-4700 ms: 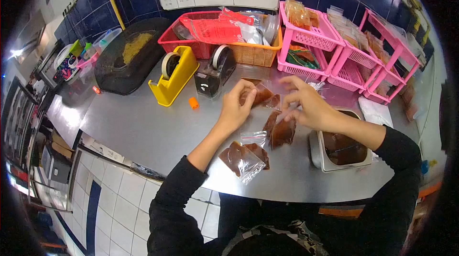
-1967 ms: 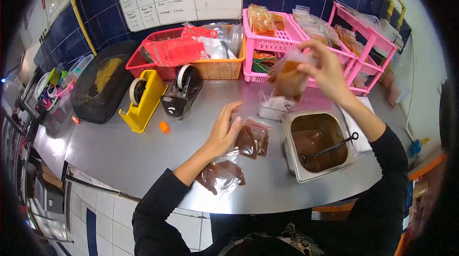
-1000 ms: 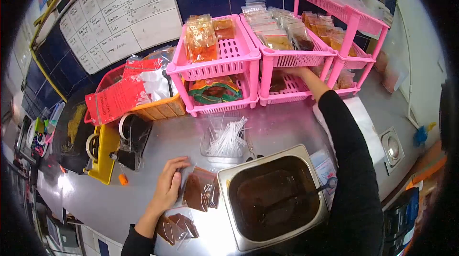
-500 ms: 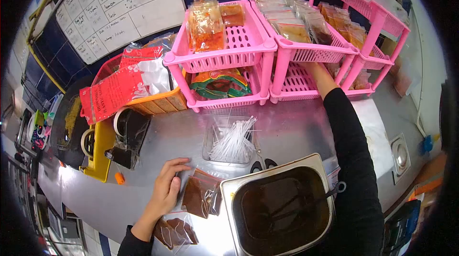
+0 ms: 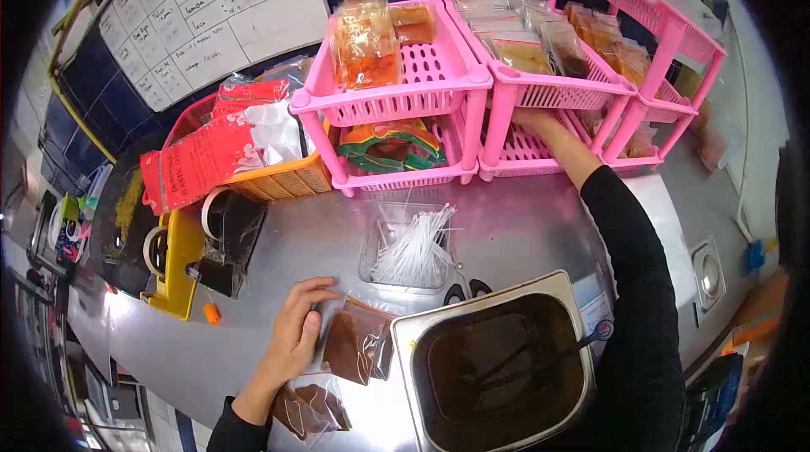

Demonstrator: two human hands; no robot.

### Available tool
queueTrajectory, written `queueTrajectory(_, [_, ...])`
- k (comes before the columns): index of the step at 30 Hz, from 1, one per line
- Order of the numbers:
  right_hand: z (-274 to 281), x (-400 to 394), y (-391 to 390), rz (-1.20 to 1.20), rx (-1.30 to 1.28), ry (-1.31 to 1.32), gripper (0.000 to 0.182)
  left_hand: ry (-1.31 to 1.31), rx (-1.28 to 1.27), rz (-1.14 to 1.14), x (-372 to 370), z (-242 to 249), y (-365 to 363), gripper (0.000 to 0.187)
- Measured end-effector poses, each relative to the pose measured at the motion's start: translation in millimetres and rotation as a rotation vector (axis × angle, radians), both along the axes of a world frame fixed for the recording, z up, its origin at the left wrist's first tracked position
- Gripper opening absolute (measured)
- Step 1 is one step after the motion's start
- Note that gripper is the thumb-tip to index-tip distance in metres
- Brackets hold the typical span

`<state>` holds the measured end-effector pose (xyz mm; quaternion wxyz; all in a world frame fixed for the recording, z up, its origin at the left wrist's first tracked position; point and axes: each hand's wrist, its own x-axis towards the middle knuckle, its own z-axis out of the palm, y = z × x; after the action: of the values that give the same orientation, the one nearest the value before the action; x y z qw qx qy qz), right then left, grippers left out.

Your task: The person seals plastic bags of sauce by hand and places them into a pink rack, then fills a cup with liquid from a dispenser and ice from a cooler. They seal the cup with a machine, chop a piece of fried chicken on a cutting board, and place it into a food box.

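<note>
My left hand (image 5: 295, 335) rests on the steel table with its fingers stretched out. It lies against the left edge of a clear zip bag (image 5: 353, 346) of dark brown contents. A second brown-filled zip bag (image 5: 310, 411) lies below it, near my wrist. My right hand (image 5: 538, 121) reaches into the lower tier of the middle pink basket rack (image 5: 527, 167); its fingers are hidden under the upper basket. Below my right forearm stands a rectangular steel pan (image 5: 488, 304) of dark brown liquid, with a long-handled utensil (image 5: 601, 331) leaning on its right rim.
White zip ties (image 5: 413, 254) fill a clear tray behind the pan, with scissors (image 5: 460, 290) alongside. Pink baskets hold filled sachets (image 5: 364, 51). At left are red packets (image 5: 207, 156) in an orange basket (image 5: 283, 182) and a yellow tape dispenser (image 5: 181, 283).
My right hand has shifted left, into the lower basket, and more of the forearm shows. My left hand stays put beside the bag.
</note>
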<state>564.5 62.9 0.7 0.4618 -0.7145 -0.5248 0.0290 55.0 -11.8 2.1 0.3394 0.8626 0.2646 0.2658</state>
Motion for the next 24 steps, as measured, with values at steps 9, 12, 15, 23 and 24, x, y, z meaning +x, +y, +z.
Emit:
queueTrajectory(9, [3,-16,4,-0.047,0.011,-0.086,0.026,0.021,-0.001,-0.041,-3,-2,2,0.035])
queueTrajectory(12, [16,-24,-16,-0.055,0.039,-0.133,0.026,0.018,-0.015,-0.077,-7,0,3,0.036])
queueTrajectory(15, [32,-41,-68,-0.017,0.033,-0.123,0.026,0.104,0.056,-0.150,-6,1,-2,0.039])
queueTrajectory(23, [67,-93,-244,0.233,0.034,0.024,0.025,0.112,0.230,-0.153,2,-12,0,0.039])
queueTrajectory(24, [81,-106,-264,0.228,0.076,0.027,0.026,0.109,0.230,-0.152,5,-16,3,0.039])
